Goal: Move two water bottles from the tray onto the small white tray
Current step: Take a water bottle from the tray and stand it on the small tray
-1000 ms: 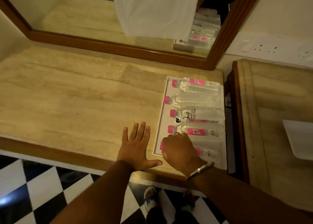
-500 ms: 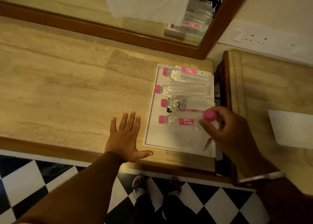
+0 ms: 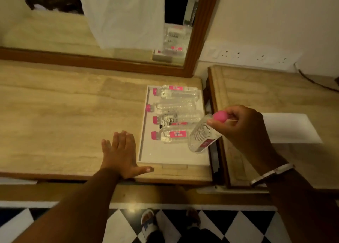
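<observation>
A white tray [image 3: 159, 158] lies on the beige counter with several clear, pink-capped water bottles [image 3: 168, 134] on their sides. My right hand [image 3: 244, 130] grips one water bottle [image 3: 203, 138] by its pink cap. That bottle hangs tilted in the air over the tray's near right corner. The small white tray [image 3: 291, 129] sits on the raised counter to the right, partly hidden behind my right hand. My left hand [image 3: 121, 152] rests flat and open on the counter, just left of the bottle tray.
A wood-framed mirror [image 3: 194, 46] stands behind the counter. A dark gap [image 3: 213, 158] separates the two counters. A white socket panel [image 3: 253, 56] is on the wall at right. My feet stand on the black-and-white checkered floor [image 3: 247, 230] below.
My right hand picked the nearest bottle off the tray by its cap and carried it up and to the right. The left hand stayed flat on the counter.
</observation>
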{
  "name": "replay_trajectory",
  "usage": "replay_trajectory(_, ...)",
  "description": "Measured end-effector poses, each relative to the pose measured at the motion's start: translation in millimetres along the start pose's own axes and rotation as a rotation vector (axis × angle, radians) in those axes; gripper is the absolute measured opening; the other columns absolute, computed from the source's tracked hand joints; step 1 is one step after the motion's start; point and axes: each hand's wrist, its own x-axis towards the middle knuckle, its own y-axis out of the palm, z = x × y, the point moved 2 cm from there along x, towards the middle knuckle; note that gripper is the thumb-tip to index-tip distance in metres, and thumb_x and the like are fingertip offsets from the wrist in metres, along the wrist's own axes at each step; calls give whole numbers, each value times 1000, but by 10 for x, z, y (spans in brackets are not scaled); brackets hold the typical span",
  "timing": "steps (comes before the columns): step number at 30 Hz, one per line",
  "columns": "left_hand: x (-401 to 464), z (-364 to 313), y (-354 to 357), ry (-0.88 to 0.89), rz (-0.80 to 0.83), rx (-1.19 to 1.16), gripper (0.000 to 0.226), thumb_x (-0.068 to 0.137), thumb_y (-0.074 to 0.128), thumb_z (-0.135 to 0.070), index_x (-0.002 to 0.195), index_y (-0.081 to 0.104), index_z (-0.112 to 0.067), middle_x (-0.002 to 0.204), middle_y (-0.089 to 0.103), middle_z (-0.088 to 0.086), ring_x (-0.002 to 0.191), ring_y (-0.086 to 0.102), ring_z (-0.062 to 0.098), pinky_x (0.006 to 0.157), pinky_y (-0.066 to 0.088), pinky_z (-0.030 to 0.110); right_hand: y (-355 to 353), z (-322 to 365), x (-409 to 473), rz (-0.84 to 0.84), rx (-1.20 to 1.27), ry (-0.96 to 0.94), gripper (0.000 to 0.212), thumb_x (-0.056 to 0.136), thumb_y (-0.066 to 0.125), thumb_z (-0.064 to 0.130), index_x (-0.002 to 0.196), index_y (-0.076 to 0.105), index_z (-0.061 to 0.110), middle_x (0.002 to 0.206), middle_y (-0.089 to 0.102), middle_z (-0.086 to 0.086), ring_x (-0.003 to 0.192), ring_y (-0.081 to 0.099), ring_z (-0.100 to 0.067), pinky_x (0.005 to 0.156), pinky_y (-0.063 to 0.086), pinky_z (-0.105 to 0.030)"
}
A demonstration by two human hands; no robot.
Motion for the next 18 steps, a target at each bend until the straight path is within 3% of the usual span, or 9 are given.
replay_trajectory(2,-21,-166,-185,-41,-33,-42,161,41,23,-115,156,-11,-7,165,-16,20,148,-21,41,110,-19,70,-263,-3,70,-57,32,-25,32,70,79,45,82,66,19,73,64,13,68,60,0,58,48,-16)
replay_trajectory(4,10,-475,-387,-40,-85,-33,162,39,17,-116,154,-19,-7,163,-22,19,146,-29,38,111,-19,69,-569,-68,148,-77,94,6,34,70,78,46,85,67,19,82,67,8,77,63,-7,68,55,-32)
replay_trajectory(6,97,-858,-597,4,-153,-50,158,41,12,-114,152,-23,-7,162,-25,18,145,-31,36,113,-19,67,-815,-157,228,-97,132,7,35,69,78,47,88,67,20,86,69,6,84,64,-11,75,57,-41)
replay_trajectory(10,245,-1965,-893,110,-265,-79,148,47,8,-112,149,-29,-12,159,-31,12,144,-33,33,116,-20,64,-1376,-458,361,-144,159,-32,38,67,79,49,87,67,19,85,69,5,82,64,-9,74,56,-39)
replay_trajectory(13,293,-2799,-895,186,-317,-134,142,49,9,-113,145,-33,-17,162,-21,14,147,-28,35,115,-24,59,-1664,-783,478,-108,179,-35,36,66,79,50,83,65,22,83,69,6,80,64,-8,72,56,-35)
replay_trajectory(16,257,-3509,-746,228,-360,-186,142,57,25,-111,149,-20,-13,163,3,22,150,-6,42,115,-28,50,-1836,-1221,562,-70,193,-9,36,65,80,49,82,64,21,82,69,4,78,64,-12,71,57,-40)
replay_trajectory(18,288,-3810,-561,183,-346,-247,146,55,33,-110,153,-16,-14,164,-2,20,150,-13,40,114,-30,48,-1887,-1513,603,-47,197,-1,38,64,80,50,83,64,22,83,68,5,79,64,-11,71,57,-39)
